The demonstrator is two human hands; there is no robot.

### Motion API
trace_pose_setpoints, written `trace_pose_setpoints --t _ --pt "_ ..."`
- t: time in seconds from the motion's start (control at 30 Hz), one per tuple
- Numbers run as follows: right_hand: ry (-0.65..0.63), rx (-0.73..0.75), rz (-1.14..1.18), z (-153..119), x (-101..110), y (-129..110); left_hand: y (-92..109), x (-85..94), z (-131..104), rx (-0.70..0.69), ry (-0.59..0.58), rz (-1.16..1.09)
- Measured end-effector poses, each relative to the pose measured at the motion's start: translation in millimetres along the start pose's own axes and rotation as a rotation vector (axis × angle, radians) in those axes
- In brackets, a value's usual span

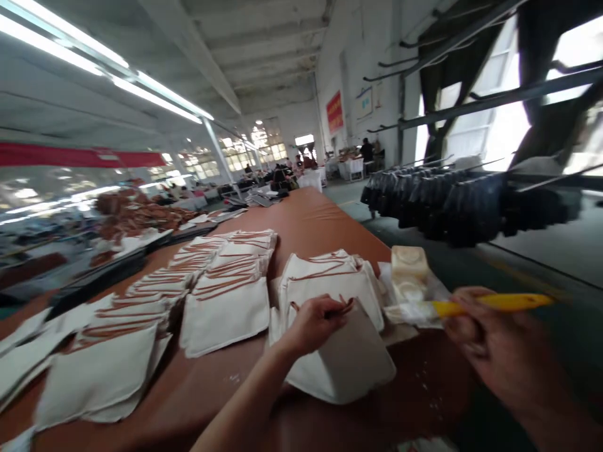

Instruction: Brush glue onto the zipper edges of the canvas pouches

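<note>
My left hand [316,323] is closed on the brown-trimmed top edge of a white fabric pouch [353,358], which hangs tilted at the front of a pile. Behind it lie more white pouches [325,276] with brown edging. In my right hand [494,339] is a yellow-handled paintbrush [504,302], held level with its bristles pointing left. The bristles look coated in something white and sit just right of the pouches. Beyond the brush stands a cream-coloured container [409,267], apparently on a whitish sheet. What it holds cannot be made out.
Overlapping rows of white pouches [226,314] cover the left of the brown-covered table [311,216]. Dark items [452,201] hang from a rack at the right, beyond the table edge. A heap of brown pieces [136,213] lies far left; people work in the background.
</note>
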State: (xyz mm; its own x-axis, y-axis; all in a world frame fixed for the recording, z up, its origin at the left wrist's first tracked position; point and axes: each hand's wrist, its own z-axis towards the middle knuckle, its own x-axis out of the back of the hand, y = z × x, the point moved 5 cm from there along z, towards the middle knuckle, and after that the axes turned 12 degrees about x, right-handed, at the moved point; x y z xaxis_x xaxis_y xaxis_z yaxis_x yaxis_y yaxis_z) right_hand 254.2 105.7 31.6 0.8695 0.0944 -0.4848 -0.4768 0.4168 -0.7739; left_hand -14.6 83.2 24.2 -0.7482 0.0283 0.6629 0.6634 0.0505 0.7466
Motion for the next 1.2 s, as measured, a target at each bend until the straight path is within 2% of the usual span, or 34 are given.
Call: trace_pose_setpoints --t 0.07,0.13,0.27,0.4,0.5,0.6,0.77,0.83,0.97,1.13,1.2 --pt "0.026 -0.039 -0.029 -1 6 1 2 -0.7 0 0.006 -0.040 -0.024" --pt "0.013 -0.018 -0.061 0 3 5 5 -1.7 -1 0.007 -0.077 -0.025" --pt "-0.130 0.039 -0.194 -2 -18 17 7 -4.5 -5 0.004 -0.103 -0.013" --pt "-0.254 0.166 -0.441 2 -34 23 9 -7.5 -9 -0.016 -0.139 -0.011" --pt "-0.219 0.231 -0.537 9 -33 23 7 -9.1 -10 -0.001 -0.139 -0.037" --pt "-0.161 0.241 -0.483 9 -28 17 2 -12.2 -11 0.030 -0.115 -0.114" --pt "-0.251 0.313 -0.593 3 -32 12 -6 -22.4 -15 0.004 -0.060 -0.140" --pt "-0.181 0.342 -0.614 6 -25 10 -13 -25.7 -20 0.004 0.005 -0.073" --pt "-0.033 0.271 -0.538 10 -1 10 -34 -29.3 -28 0.016 0.269 0.115" --pt "-0.019 0.176 -0.450 -9 17 11 -46 -50.7 -39 -0.193 0.430 0.281" --pt "-0.009 0.155 -0.437 -19 23 9 -45 -57.4 -48 -0.246 0.558 0.363"
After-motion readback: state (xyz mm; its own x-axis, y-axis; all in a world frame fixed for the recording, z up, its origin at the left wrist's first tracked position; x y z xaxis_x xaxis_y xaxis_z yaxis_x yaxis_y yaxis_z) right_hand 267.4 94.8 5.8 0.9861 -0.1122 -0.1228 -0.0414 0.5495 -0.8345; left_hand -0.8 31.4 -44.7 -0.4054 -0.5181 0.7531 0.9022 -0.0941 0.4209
